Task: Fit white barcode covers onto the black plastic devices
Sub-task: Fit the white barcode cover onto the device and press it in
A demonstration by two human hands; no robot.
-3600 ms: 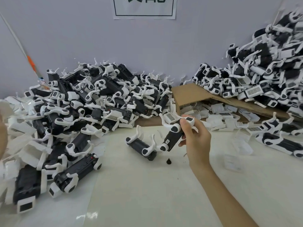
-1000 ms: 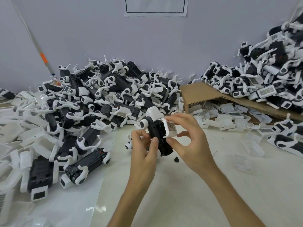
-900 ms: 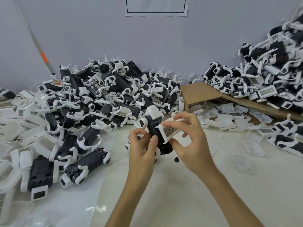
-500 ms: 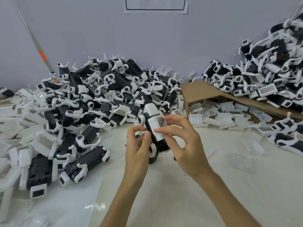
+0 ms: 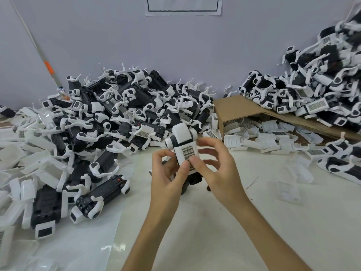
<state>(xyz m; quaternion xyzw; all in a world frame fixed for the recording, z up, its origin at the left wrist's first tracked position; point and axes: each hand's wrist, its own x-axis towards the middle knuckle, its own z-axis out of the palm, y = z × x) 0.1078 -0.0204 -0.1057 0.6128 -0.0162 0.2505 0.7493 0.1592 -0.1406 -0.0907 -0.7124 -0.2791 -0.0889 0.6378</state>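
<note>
Grip: left hand point(image 5: 168, 173) clasps one device point(image 5: 192, 178); right hand point(image 5: 218, 169) pinches the cover point(image 5: 186, 153) onto it, just left of the cardboard box point(image 5: 234, 108). The cover appears nearly seated. Loose covers point(image 5: 259, 133) in the box and the uncovered pile point(image 5: 117, 114) to its left suggest much work is left.

Bright even indoor light, soft shadows, glare on table point(image 5: 109, 248), wide-angle bending at edges, sharp centre
</note>
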